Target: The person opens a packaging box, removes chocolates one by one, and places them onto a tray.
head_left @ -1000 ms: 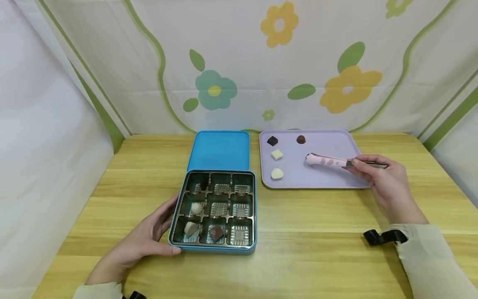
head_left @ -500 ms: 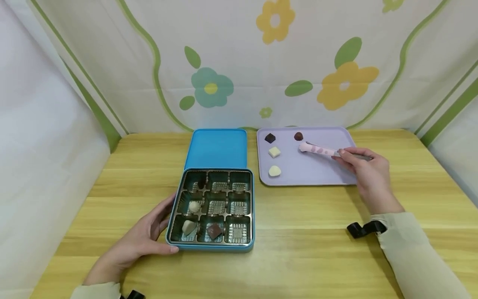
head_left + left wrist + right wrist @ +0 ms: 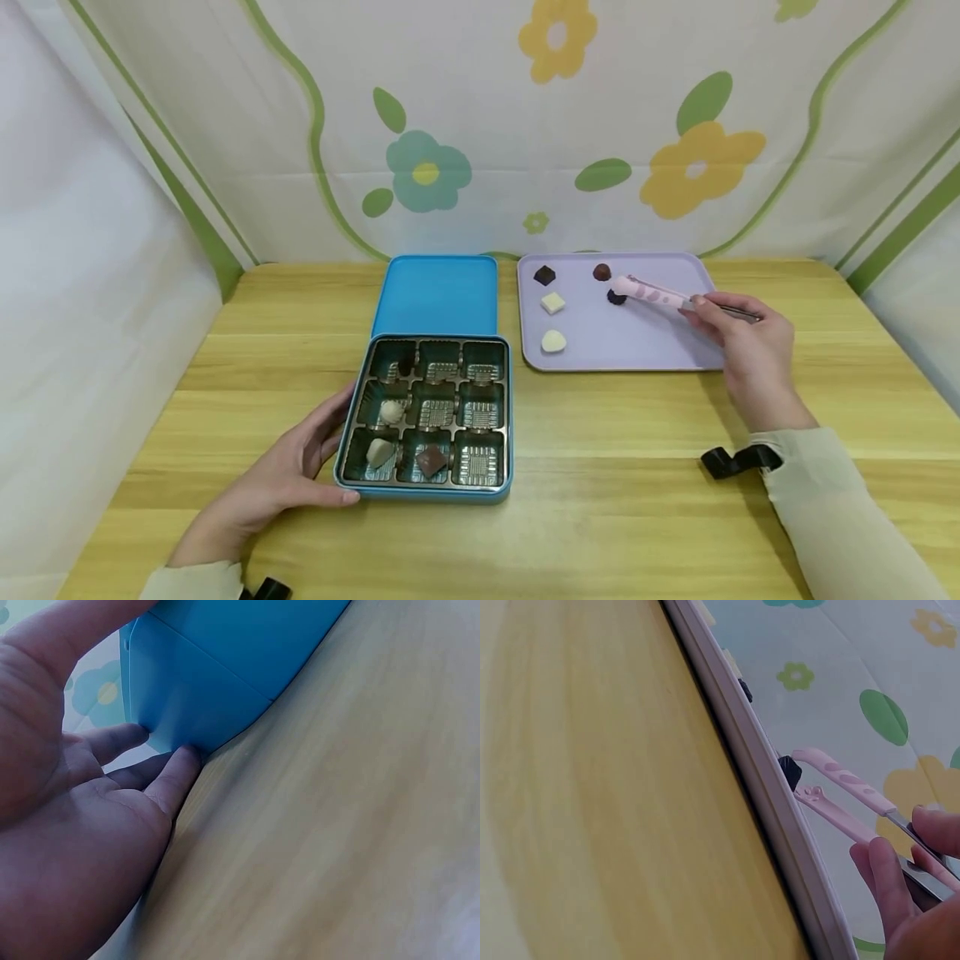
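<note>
My right hand (image 3: 761,358) pinches pink paw-tipped tongs (image 3: 652,292) over the lilac tray (image 3: 660,346). In the right wrist view the tong tips stand apart, on either side of a dark chocolate (image 3: 790,772). From the head that dark chocolate (image 3: 617,297) lies on the tray just under the tips. A brown chocolate (image 3: 602,272) sits close behind it. My left hand (image 3: 288,471) rests against the left side of the blue tin (image 3: 468,498), thumb at its front corner. Extended fingertips (image 3: 184,761) touch the tin's wall in the left wrist view.
Along the tray's left side lie a dark chocolate (image 3: 544,275), a white square one (image 3: 552,303) and a white rounded one (image 3: 553,342). The tin's gold divided insert (image 3: 457,382) bears several chocolates, in its left column and front middle compartment. The blue lid (image 3: 437,296) lies behind it.
The tongs have moved left and towards the back of the tray, then slightly right. The dark chocolate, mostly hidden at their tips before, now shows on the tray. My left hand stays at the tin.
</note>
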The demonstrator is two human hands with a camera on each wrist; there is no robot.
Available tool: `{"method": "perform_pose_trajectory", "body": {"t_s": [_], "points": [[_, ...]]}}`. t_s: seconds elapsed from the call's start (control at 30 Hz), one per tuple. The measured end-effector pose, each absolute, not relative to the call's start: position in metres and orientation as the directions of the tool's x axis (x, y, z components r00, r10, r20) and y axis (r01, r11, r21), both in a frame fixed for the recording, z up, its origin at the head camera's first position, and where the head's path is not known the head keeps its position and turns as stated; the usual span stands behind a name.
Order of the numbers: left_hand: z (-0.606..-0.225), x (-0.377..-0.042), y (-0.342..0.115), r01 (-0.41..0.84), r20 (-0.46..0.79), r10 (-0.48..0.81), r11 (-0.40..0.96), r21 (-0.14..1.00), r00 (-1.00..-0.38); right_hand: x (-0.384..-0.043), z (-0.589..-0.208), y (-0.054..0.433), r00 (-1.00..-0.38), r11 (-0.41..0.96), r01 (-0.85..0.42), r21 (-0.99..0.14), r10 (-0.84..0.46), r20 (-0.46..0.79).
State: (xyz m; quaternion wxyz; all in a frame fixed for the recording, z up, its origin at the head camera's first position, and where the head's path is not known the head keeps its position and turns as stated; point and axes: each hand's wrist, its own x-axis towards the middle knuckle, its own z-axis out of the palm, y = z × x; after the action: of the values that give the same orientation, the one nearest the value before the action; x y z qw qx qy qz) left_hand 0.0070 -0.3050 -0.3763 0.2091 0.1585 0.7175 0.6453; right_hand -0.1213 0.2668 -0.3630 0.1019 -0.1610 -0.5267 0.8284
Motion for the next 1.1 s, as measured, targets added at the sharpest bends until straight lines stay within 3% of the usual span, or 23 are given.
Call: {"method": "perform_pose_trajectory", "body": {"t_s": [0.33,0.8,1.1], "points": [[-0.376,0.007,-0.305,-0.041,-0.09,0.498,0.109,0.993,-0.863,-0.121,-0.36,0.271,-0.906,-0.462,-0.042,-0.886,0.391,-0.161],[-0.376,0.007,-0.305,-0.054,-0.107,0.495,0.12,0.991,-0.863,-0.114,-0.36,0.264,-0.942,-0.264,0.042,-0.964,0.311,-0.126],[-0.378,0.006,-0.306,-0.038,-0.083,0.517,0.096,0.995,-0.852,-0.11,-0.346,0.258,-0.931,-0.213,-0.062,-0.975,0.365,-0.021]]}}
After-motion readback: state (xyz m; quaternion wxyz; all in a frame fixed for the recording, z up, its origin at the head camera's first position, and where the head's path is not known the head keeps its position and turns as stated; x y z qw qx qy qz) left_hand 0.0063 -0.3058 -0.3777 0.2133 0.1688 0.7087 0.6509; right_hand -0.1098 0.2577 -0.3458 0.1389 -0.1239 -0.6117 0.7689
